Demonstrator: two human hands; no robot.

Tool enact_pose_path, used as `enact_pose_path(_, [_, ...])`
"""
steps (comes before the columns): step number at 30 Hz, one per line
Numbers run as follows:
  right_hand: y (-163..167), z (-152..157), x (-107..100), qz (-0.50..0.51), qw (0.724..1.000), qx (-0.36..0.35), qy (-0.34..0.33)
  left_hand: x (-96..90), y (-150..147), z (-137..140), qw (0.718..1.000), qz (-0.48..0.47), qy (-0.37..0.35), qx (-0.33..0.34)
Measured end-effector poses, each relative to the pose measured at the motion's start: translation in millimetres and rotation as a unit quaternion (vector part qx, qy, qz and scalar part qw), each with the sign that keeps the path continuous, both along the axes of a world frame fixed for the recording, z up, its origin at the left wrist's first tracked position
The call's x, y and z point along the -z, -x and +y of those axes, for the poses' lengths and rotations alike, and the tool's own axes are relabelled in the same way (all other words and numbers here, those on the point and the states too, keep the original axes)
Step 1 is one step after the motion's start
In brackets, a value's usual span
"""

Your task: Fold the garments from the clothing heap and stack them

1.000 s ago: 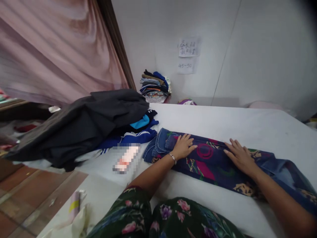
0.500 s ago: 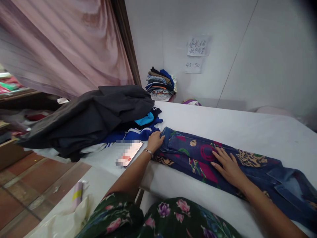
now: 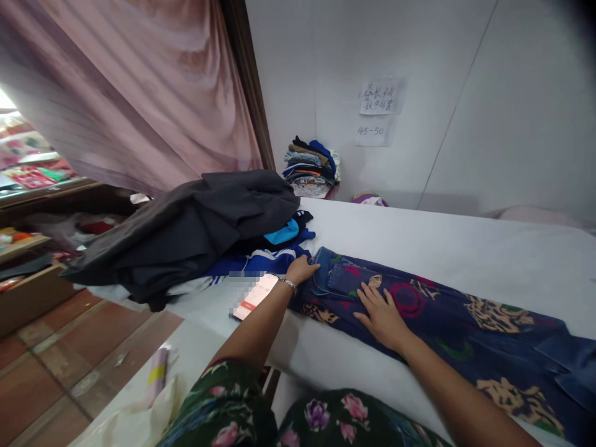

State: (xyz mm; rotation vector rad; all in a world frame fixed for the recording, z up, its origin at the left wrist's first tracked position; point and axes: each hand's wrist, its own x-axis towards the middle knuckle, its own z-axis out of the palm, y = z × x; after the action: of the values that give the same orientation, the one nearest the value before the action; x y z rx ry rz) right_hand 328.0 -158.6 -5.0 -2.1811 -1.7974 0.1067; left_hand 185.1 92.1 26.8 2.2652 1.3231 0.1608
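Note:
A dark blue patterned denim garment point(image 3: 433, 310) lies lengthwise on the white table point(image 3: 447, 239), printed with magenta, green and tan shapes. My left hand point(image 3: 302, 270) grips the garment's left end, its fingertips curled at the edge and partly hidden. Flat on the cloth, a short way right of that end, rests my right hand point(image 3: 382, 313) with fingers spread. Just left of my left wrist lies a lit phone point(image 3: 258, 295). The garment's right end runs out of view.
A heap of clothes under a dark grey garment point(image 3: 223, 211) covers the table's left end. At the wall stands a folded clothes stack point(image 3: 311, 167). Nearer me are a wrapped roll point(image 3: 158, 372) and pale plastic point(image 3: 139, 422). A pink curtain point(image 3: 186, 87) hangs behind the heap.
My right hand has slid left along the garment, toward my left hand. The left hand keeps its hold on the end. The whole view has shifted slightly.

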Motion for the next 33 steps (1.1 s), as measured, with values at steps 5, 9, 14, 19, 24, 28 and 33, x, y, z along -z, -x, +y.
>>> enact_pose_path(5, [1.2,1.5,15.3,-0.018,1.000,0.001,0.026,5.4,2.1,5.1,0.994,-0.079,0.076,-0.021])
enact_pose_path(9, [0.0,0.2,14.9,-0.022,0.999,0.000,0.028,1.3,4.4,7.3,0.976,-0.146,0.160,-0.029])
enact_pose_path(14, [-0.9,0.3,15.4,-0.003,1.000,-0.007,0.013,-12.8,7.2,10.6,0.947,-0.159,0.278,-0.006])
enact_pose_path(19, [-0.4,0.6,11.2,0.022,1.000,-0.004,0.016,-23.9,2.1,8.3,0.907,-0.128,0.400,-0.013])
enact_pose_path(24, [1.4,-0.2,7.5,0.034,0.999,-0.007,0.020,-28.1,-5.0,2.4,0.963,-0.103,0.251,0.005])
enact_pose_path(28, [-0.8,0.7,0.9,0.075,0.997,-0.003,0.026,-32.5,-5.8,-2.9,0.970,-0.108,0.216,0.017])
enact_pose_path(33, [-3.9,17.6,-16.1,0.155,0.986,0.024,-0.057,-46.9,-1.9,-6.5,0.934,-0.148,0.323,0.042])
